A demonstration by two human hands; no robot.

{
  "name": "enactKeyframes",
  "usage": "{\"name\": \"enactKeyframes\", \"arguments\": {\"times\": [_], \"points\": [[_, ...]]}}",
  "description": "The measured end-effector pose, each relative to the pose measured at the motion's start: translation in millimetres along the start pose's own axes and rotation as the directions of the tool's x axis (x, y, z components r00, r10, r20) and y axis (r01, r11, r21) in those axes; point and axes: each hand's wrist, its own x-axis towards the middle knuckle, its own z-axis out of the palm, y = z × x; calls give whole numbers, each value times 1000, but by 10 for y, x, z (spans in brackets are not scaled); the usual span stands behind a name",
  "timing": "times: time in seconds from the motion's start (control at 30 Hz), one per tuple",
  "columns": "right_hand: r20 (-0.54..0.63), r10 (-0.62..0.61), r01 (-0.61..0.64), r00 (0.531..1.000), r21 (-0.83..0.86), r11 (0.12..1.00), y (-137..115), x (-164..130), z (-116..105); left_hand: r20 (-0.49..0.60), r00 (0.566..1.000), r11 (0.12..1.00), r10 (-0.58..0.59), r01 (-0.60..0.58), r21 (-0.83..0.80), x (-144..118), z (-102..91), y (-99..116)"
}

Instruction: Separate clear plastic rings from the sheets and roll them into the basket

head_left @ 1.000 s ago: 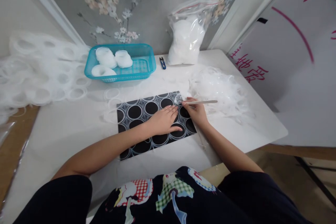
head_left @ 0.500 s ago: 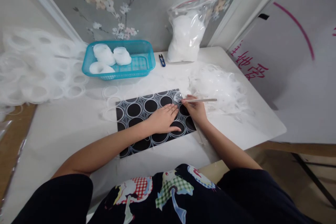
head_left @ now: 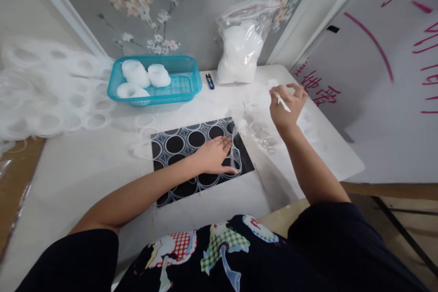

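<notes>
My left hand (head_left: pixel 212 155) lies flat, fingers stretched out, on a black sheet (head_left: pixel 196 138) patterned with pale rings and dark round spaces. A loose clear strip (head_left: pixel 236 157) curves up by its fingertips and thumb, and the sheet's right end looks plain black. Raised above the right side of the table, my right hand (head_left: pixel 288 105) has its fingers curled round a thin pale stick (head_left: pixel 282 102). Whether it also holds some film cannot be made out. Below it spreads a pile of clear plastic scraps (head_left: pixel 262 134), partly smeared by motion.
A blue plastic basket (head_left: pixel 154 98) with white ring stacks (head_left: pixel 134 73) stands at the back. Beside it are small blue thread snips (head_left: pixel 210 81) and a zip bag (head_left: pixel 238 50) of white material. White ring netting (head_left: pixel 51 91) covers the left; a whiteboard (head_left: pixel 386 137) stands right.
My right hand has lifted off the sheet's right edge and moved up and right with the stick. Film at that end has come away. My left hand stays in place.
</notes>
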Motion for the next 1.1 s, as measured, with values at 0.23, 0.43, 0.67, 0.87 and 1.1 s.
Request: {"name": "enactKeyframes", "arguments": {"times": [0.23, 0.43, 0.67, 0.87, 1.1], "points": [[73, -46, 19, 996, 340, 940, -252, -447, -165, -42, 999, 1000, 6, -6, 12, 17, -30, 15], [421, -3, -306, 907, 663, 683, -527, -993, 93, -51, 999, 998, -1, 4, 60, 11, -2, 15], [471, 65, -394, 880, 645, 654, -514, -1061, 191, -78, 997, 998, -3, 8, 57, 6, 29, 32], [393, -50, -216, 918, 603, 768, -499, -1113, 181, -65, 998, 1000, 0, 2, 22, 13, 30, 20], [280, -329, 233, 902, 325, 917, -449, -989, 144, -82, 997, 1000, -3, 4, 4, -9, 47, 26]]}}
